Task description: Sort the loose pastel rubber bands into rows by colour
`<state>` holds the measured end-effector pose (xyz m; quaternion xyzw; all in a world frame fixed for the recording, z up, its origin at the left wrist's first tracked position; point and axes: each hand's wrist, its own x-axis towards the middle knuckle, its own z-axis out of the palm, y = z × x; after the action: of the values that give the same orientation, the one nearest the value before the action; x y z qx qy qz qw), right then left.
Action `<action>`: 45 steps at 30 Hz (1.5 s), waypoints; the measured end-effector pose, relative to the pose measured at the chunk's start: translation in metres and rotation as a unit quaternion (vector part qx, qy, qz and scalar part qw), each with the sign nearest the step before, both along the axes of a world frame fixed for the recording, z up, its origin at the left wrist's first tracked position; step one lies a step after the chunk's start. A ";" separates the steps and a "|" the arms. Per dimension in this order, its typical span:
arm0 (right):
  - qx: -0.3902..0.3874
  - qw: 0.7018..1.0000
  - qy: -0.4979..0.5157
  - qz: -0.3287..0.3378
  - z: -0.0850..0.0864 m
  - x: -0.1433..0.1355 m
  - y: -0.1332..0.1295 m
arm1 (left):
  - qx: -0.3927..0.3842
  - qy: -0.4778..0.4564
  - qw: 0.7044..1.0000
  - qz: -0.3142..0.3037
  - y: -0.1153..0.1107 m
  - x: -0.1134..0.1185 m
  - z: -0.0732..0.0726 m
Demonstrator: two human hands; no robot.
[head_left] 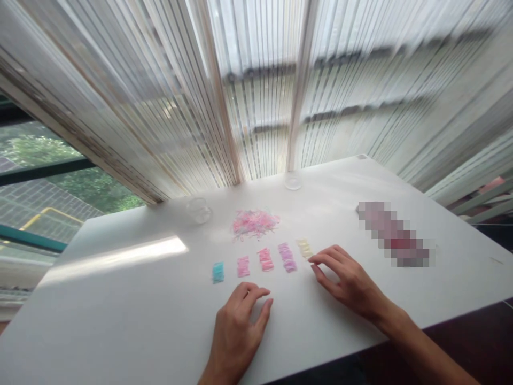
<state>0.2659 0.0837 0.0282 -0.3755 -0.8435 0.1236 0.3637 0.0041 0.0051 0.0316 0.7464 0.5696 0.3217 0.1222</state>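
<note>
On the white table (140,310) lie small groups of short, thin strips sorted by colour. From left to right they are blue (218,272), pink (243,266), deeper pink (265,259), purple (287,257) and pale yellow (304,249) strips. Behind them is a loose heap of mixed, mostly pink strips (255,223). My right hand (347,278) is at the near edge of the yellow group, thumb and index fingertips almost together; anything between them is too small to make out. My left hand (240,326) rests in front of the pink groups, thumb and index finger apart, holding nothing visible.
A clear round container (199,210) stands at the back left of the table, and a clear round lid or dish (293,183) at the back. A pixelated object (393,235) lies on the right. String curtains (264,96) hang along the far edge.
</note>
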 end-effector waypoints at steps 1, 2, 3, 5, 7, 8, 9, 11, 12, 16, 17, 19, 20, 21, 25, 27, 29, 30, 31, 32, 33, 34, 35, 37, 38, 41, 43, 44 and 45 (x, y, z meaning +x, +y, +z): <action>-0.010 1.000 0.005 0.002 0.003 0.006 0.011 | 0.016 0.020 0.999 -0.025 0.008 -0.004 0.008; -0.027 1.000 0.011 0.002 0.006 0.010 0.023 | 0.018 0.039 0.998 -0.042 0.019 -0.009 0.017; -0.058 0.998 0.015 0.002 0.010 0.012 0.037 | 0.012 0.053 0.997 -0.054 0.030 -0.013 0.024; -0.139 0.990 0.015 0.002 0.014 0.011 0.068 | -0.019 0.068 0.996 -0.061 0.055 -0.020 0.036; -0.224 0.975 -0.003 0.008 0.014 0.006 0.095 | -0.055 0.064 0.994 -0.068 0.078 -0.021 0.041; -0.236 0.972 -0.010 0.015 0.013 0.002 0.106 | -0.078 0.063 0.992 -0.077 0.087 -0.021 0.041; -0.241 0.970 -0.014 0.024 0.011 -0.001 0.114 | -0.102 0.061 0.990 -0.082 0.094 -0.020 0.040; -0.245 0.968 -0.019 0.038 0.006 -0.007 0.122 | -0.147 0.054 0.984 -0.085 0.105 -0.016 0.037; -0.244 0.969 -0.020 0.043 0.004 -0.008 0.123 | -0.164 0.051 0.982 -0.084 0.109 -0.015 0.035; -0.234 0.970 -0.027 0.056 0.001 -0.008 0.115 | -0.191 0.043 0.977 -0.081 0.115 -0.013 0.031; -0.233 0.970 -0.028 0.059 0.001 -0.008 0.113 | -0.193 0.043 0.977 -0.082 0.116 -0.013 0.031; -0.231 0.971 -0.028 0.063 0.003 -0.007 0.112 | -0.196 0.043 0.976 -0.085 0.117 -0.012 0.030; -0.230 0.971 -0.028 0.065 0.003 -0.007 0.112 | -0.198 0.041 0.976 -0.086 0.117 -0.012 0.029; -0.230 0.971 -0.028 0.067 0.003 -0.007 0.112 | -0.198 0.037 0.976 -0.087 0.117 -0.012 0.029; -0.227 0.971 -0.022 0.069 0.003 -0.007 0.112 | -0.193 0.024 0.976 -0.093 0.118 -0.013 0.029; -0.227 0.972 -0.015 0.064 0.001 -0.007 0.111 | -0.184 0.026 0.978 -0.096 0.123 -0.017 0.034; -0.227 0.972 -0.005 0.052 -0.002 -0.007 0.111 | -0.166 0.034 0.981 -0.097 0.134 -0.023 0.042; -0.227 0.973 0.001 0.045 -0.003 -0.007 0.111 | -0.157 0.043 0.982 -0.096 0.141 -0.027 0.047; -0.226 0.973 0.006 0.038 -0.005 -0.008 0.111 | -0.153 0.053 0.982 -0.097 0.149 -0.030 0.052; -0.224 0.974 0.011 0.031 -0.006 -0.008 0.111 | -0.153 0.064 0.981 -0.098 0.158 -0.034 0.057; -0.221 0.975 0.015 0.025 -0.008 -0.008 0.111 | -0.156 0.076 0.980 -0.094 0.167 -0.037 0.061; -0.217 0.976 0.019 0.021 -0.009 -0.008 0.111 | -0.160 0.088 0.979 -0.090 0.175 -0.041 0.064; -0.213 0.977 0.021 0.018 -0.010 -0.008 0.111 | -0.161 0.101 0.978 -0.086 0.181 -0.044 0.066; -0.206 0.978 0.023 0.016 -0.012 -0.007 0.111 | -0.150 0.126 0.978 -0.069 0.190 -0.051 0.067; -0.203 0.979 0.024 0.017 -0.012 -0.007 0.111 | -0.141 0.136 0.978 -0.064 0.192 -0.054 0.066; -0.200 0.979 0.024 0.023 -0.013 -0.006 0.110 | -0.133 0.154 0.975 -0.086 0.192 -0.060 0.058; -0.203 0.979 0.026 0.020 -0.012 -0.006 0.110 | -0.145 0.156 0.971 -0.107 0.190 -0.059 0.053; -0.205 0.978 0.026 0.017 -0.012 -0.006 0.110 | -0.149 0.156 0.971 -0.107 0.189 -0.056 0.051; -0.207 0.978 0.026 0.014 -0.012 -0.006 0.110 | -0.147 0.155 0.971 -0.103 0.188 -0.053 0.049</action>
<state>0.2597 0.1933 0.0164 -0.4271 -0.7952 0.3102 0.2984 -0.0489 0.1934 0.0808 0.8159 0.5426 0.0999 0.1732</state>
